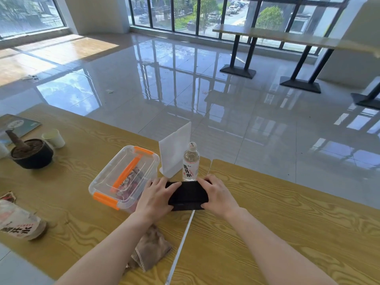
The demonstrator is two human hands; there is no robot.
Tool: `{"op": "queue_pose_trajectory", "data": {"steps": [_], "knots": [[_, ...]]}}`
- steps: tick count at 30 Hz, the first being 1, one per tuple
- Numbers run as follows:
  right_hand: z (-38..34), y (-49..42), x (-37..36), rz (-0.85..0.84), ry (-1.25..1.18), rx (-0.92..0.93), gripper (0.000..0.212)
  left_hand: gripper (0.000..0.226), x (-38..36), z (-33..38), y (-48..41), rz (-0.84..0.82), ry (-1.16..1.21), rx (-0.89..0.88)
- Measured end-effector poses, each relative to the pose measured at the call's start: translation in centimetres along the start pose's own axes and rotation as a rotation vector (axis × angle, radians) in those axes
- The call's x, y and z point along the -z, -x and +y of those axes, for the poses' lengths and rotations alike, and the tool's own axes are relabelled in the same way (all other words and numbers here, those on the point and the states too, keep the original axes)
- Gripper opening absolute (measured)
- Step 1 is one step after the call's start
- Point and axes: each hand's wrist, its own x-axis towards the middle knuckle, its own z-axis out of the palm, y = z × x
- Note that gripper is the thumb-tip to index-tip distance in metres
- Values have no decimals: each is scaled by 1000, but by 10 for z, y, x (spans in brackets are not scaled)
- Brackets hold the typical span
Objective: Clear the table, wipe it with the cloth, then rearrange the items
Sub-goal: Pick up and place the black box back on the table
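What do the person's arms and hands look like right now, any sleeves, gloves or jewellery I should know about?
Both are bare. The left hand and right hand wear no gloves, and no rings show on the visible fingers. The left forearm and right forearm are uncovered to the bottom edge of the picture: no sleeve, watch or wristband in view.

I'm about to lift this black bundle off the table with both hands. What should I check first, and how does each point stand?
1. Grip: left hand and right hand hold the black bundle at its ends: ok.
2. Clearance behind: water bottle stands upright just behind the bundle, close to the fingers: not ok.
3. Wiping cloth by the left forearm, within reach: ok.
4. Storage box latches fastened: cannot tell.
5. Table cleared: plant pot and paper cup are on it: not ok.
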Motion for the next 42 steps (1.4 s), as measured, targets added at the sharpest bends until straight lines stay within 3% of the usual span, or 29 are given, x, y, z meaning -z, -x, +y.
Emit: {"op": "queue_pose_trajectory", "data": {"steps": [11, 27, 42], "knots": [[31, 70, 37, 151, -13, -36, 79, 80, 19, 71, 6, 104, 10, -113], [145, 229, 120, 235, 14, -185, 84, 78, 24, 266, -4, 102, 61, -300], [190, 328, 162, 345, 45, -530, 86, 75, 28, 378, -50, 74, 140, -633]]}}
